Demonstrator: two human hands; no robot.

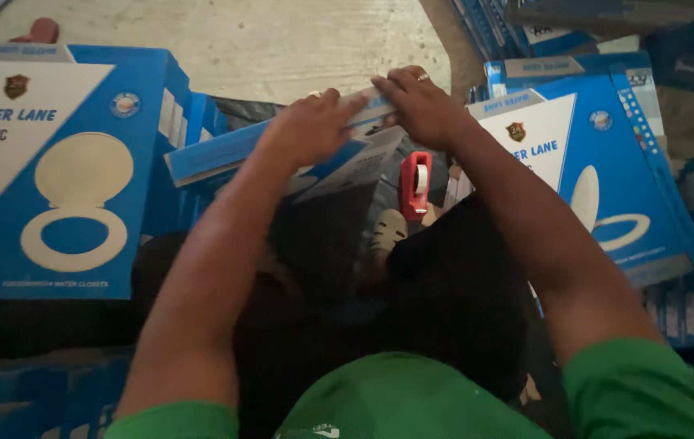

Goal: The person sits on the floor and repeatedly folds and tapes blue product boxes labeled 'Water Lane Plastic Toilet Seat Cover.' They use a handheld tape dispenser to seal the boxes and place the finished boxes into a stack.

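A flat blue-and-white cardboard box [225, 150] stands on edge between my knees, its top edge facing away from me. My left hand [310, 126] presses down on that top edge with the fingers curled over the flap. My right hand [416, 102], with a ring on one finger, grips the same flap at its right end. Both hands almost touch. Just below the right hand a red tape dispenser [415, 184] with a white roll lies on the floor. The lower part of the box is hidden in shadow by my legs.
A big blue box with a toilet-seat picture [54, 175] leans at the left. Similar boxes [607, 171] are stacked at the right and far right. Bare concrete floor [265, 41] lies beyond. A sandalled foot [385, 233] shows under the dispenser.
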